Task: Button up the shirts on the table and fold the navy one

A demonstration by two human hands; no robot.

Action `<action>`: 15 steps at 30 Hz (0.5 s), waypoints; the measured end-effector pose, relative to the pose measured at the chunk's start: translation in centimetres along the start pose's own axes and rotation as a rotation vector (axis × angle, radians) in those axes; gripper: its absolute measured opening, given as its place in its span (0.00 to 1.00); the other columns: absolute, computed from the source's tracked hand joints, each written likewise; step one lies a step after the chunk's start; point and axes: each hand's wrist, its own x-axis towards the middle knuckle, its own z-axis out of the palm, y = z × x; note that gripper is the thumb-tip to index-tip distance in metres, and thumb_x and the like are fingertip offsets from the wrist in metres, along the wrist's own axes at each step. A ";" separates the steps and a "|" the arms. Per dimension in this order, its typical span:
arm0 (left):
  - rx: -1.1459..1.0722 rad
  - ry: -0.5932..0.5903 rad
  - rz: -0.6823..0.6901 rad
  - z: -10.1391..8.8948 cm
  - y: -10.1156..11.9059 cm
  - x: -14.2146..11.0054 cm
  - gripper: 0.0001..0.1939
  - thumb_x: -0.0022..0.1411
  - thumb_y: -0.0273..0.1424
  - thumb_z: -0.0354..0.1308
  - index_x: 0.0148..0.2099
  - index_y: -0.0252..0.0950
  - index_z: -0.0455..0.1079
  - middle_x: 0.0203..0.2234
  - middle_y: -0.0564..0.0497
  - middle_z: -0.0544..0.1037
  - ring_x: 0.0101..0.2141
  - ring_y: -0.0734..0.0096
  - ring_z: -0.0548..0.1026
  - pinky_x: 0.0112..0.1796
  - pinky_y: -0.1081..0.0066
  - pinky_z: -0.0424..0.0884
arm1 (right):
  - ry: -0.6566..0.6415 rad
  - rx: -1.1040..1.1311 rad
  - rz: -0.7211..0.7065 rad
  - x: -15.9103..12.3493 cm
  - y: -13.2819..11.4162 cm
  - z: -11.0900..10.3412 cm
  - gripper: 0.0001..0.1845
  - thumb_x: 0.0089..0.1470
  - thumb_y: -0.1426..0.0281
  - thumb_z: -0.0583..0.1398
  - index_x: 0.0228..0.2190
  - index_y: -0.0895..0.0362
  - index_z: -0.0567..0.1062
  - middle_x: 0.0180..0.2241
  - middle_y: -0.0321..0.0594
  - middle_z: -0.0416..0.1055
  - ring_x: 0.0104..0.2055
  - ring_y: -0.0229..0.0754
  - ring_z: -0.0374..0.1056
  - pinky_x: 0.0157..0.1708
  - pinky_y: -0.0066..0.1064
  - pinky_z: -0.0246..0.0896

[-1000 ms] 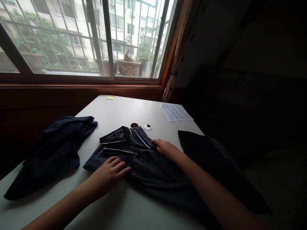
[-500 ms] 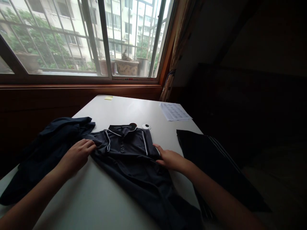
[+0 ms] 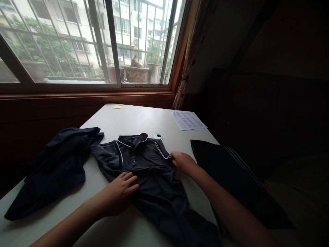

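A dark grey polo shirt (image 3: 154,175) with white piping lies front up across the table, its collar toward the window and its lower part bunched and trailing toward me. My right hand (image 3: 183,163) pinches the shirt's sleeve on the right, where the white piping bends at the fingertips. Over the left side of the shirt's body, my left hand (image 3: 123,190) has its fingers curled on the fabric; the fingertips are partly hidden. The left sleeve lies loose on the table.
Crumpled dark blue clothing (image 3: 59,161) lies at the table's left. Folded dark trousers (image 3: 226,175) with pale side stripes overhang the right edge. A round white object (image 3: 157,136) sits by the collar. Printed sheets (image 3: 189,120) and a yellow note (image 3: 117,106) lie on the white table (image 3: 146,118).
My left hand has moved from the left sleeve rightward and nearer to me, onto the shirt's body. My right hand has taken hold of the right sleeve, shifting its piping.
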 end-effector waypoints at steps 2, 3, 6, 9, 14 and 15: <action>-0.012 -0.039 -0.003 0.4 0.6 0.0 0.13 0.51 0.20 0.56 0.39 0.38 0.67 0.40 0.46 0.73 0.41 0.58 0.69 0.44 0.58 0.68 | 0.019 0.012 0.070 0.4 1.8 -0.2 0.08 0.60 0.70 0.55 0.38 0.55 0.75 0.37 0.42 0.77 0.40 0.44 0.73 0.34 0.28 0.56; -0.028 -0.060 0.018 0.5 0.9 0.0 0.12 0.50 0.20 0.56 0.38 0.38 0.66 0.39 0.47 0.73 0.40 0.59 0.69 0.43 0.59 0.68 | 0.033 0.017 0.108 0.6 2.7 -0.4 0.09 0.61 0.71 0.55 0.38 0.55 0.75 0.36 0.42 0.77 0.39 0.43 0.73 0.33 0.28 0.56; -0.099 -0.129 0.128 0.6 2.7 0.1 0.12 0.47 0.21 0.59 0.33 0.38 0.62 0.35 0.50 0.73 0.35 0.64 0.69 0.38 0.65 0.68 | 0.090 0.027 0.214 1.4 4.9 -1.1 0.11 0.63 0.70 0.53 0.38 0.57 0.75 0.36 0.44 0.77 0.37 0.42 0.73 0.32 0.27 0.56; -0.141 -0.157 0.274 0.3 5.6 0.3 0.13 0.49 0.24 0.63 0.31 0.38 0.59 0.31 0.53 0.72 0.32 0.67 0.68 0.34 0.67 0.66 | 0.153 0.025 0.300 2.4 6.3 -1.4 0.13 0.64 0.70 0.51 0.38 0.59 0.75 0.35 0.46 0.77 0.35 0.42 0.73 0.32 0.27 0.57; -0.113 -0.077 0.381 -0.1 7.6 1.7 0.09 0.59 0.30 0.61 0.32 0.38 0.62 0.31 0.52 0.73 0.32 0.68 0.67 0.31 0.65 0.65 | 0.284 -0.013 0.351 3.4 5.9 -1.1 0.14 0.61 0.73 0.53 0.45 0.59 0.75 0.40 0.50 0.75 0.42 0.47 0.71 0.39 0.32 0.60; -0.113 -0.038 0.359 -0.3 6.9 2.2 0.08 0.56 0.28 0.62 0.33 0.39 0.64 0.32 0.51 0.73 0.32 0.67 0.67 0.32 0.64 0.65 | 0.316 -0.024 0.348 3.4 5.4 -1.0 0.16 0.61 0.74 0.53 0.48 0.59 0.74 0.45 0.51 0.74 0.46 0.50 0.69 0.43 0.34 0.60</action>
